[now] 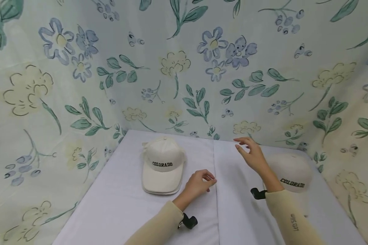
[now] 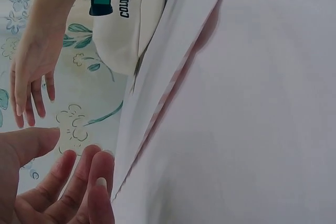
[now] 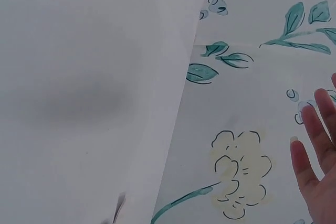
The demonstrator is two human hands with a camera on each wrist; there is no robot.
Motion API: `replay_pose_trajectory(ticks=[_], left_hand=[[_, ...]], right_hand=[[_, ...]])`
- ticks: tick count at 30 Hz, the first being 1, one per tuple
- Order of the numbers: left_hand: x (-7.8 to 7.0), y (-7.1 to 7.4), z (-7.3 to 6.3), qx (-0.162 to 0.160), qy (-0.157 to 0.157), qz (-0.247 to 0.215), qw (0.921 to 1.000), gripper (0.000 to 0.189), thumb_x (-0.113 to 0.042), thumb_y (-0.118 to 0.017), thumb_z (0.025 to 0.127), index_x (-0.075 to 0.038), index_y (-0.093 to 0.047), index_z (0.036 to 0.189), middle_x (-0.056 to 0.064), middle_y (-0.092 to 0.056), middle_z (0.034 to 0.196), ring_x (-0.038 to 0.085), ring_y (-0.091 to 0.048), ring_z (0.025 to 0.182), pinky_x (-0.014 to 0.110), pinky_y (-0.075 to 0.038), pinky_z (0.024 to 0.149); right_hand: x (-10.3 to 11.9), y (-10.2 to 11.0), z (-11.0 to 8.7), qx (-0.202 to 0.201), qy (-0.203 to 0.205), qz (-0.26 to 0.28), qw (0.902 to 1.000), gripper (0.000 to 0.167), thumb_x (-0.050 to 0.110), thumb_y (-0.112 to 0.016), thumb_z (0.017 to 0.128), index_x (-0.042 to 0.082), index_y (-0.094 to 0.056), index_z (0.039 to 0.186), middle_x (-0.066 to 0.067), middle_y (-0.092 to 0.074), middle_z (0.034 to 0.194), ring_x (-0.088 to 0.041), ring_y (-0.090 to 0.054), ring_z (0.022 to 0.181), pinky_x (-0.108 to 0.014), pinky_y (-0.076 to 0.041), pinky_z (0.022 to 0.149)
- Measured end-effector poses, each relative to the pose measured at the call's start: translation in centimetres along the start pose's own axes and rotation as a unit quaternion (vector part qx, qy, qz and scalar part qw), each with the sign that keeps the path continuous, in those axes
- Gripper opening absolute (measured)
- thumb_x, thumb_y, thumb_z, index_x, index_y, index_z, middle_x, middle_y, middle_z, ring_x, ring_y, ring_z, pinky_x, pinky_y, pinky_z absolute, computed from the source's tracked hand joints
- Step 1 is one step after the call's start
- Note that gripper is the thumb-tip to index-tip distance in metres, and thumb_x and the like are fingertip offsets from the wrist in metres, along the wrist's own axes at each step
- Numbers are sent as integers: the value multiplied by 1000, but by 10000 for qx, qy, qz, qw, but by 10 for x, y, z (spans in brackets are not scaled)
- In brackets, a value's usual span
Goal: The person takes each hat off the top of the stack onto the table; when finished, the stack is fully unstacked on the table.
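Two cream baseball caps with dark COLORADO lettering are on the white-covered table. The left cap (image 1: 163, 163) lies with its brim toward me. My left hand (image 1: 199, 183) is just right of that brim, apart from it, fingers loosely bent and holding nothing. In the left wrist view, the thumb and fingers of this left hand (image 2: 63, 187) are spread apart. My right hand (image 1: 252, 157) is raised near the back edge, fingers relaxed and empty. The right cap (image 1: 295, 168) is partly hidden behind my right forearm; it also appears as a cap (image 2: 123, 38) in the left wrist view.
A white cloth (image 1: 110, 214) covers the table, with a seam running front to back near the middle. Floral curtains (image 1: 178, 85) hang behind and at both sides. Each wrist carries a small black camera mount (image 1: 190, 221).
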State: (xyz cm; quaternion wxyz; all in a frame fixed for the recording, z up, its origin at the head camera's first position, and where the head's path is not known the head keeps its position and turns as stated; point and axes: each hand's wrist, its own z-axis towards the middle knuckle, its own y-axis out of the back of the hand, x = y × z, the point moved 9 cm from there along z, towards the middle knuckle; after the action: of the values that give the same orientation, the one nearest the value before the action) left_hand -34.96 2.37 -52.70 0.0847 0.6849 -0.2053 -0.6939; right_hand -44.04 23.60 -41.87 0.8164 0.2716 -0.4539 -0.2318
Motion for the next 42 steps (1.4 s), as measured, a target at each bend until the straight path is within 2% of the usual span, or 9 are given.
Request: replay_pose_trajectory(ticks=[6,11,17,26,34,38,42], left_hand=[[3,18,-3,-76,-25,-143,9999,10,-27,-76,94,-19,-70,96,-11,-69,83,11,-66,58,28,-49,56],[0,31,-5,-116,-113,-228,9996,12,-27,-75,95,-17,-70,98,-8,-70,86,11,-66,58,27,-48,57],[-2,48,-11,-275,-137,-308,9991,12,-25,-75,95,-15,-70,99,-6,-71,87,12,-67,58,27,-48,56],[4,71,-19,-514,-154,-500,9973,11,-22,-75,95,-14,-70,100,-3,-73,88,20,-70,61,27,-48,56],[12,99,-31,-795,-198,-565,9950,15,-22,-75,95,-11,-69,104,0,-71,91,22,-69,62,30,-52,58],[15,114,-34,-882,-286,-639,9936,16,-18,-74,95,-7,-69,105,4,-72,90,29,-70,63,31,-55,61],[14,128,-38,-936,-365,-766,9920,18,-15,-74,95,-3,-69,107,8,-72,90,26,-69,62,31,-56,62]], right_hand=[[5,-11,4,41,14,105,9999,32,19,-64,102,12,-65,133,-11,-59,136,-34,-54,120,-65,-40,99],[9,-22,5,108,-41,162,9998,31,20,-64,103,12,-65,132,-10,-59,134,-33,-55,119,-62,-41,100],[19,-33,7,148,112,302,9994,31,20,-63,103,10,-65,132,-11,-59,133,-34,-56,117,-63,-41,100],[29,-49,12,251,68,411,9988,31,21,-64,103,12,-65,132,-10,-59,133,-33,-56,119,-60,-41,101],[39,-63,12,349,147,644,9972,30,22,-63,103,14,-65,132,-7,-60,130,-31,-57,118,-59,-41,100],[42,-70,11,418,146,670,9968,31,25,-63,104,15,-65,133,-6,-60,129,-30,-57,118,-58,-41,101],[46,-76,13,483,126,689,9964,31,26,-62,104,16,-64,134,-6,-59,130,-30,-57,119,-58,-41,102]])
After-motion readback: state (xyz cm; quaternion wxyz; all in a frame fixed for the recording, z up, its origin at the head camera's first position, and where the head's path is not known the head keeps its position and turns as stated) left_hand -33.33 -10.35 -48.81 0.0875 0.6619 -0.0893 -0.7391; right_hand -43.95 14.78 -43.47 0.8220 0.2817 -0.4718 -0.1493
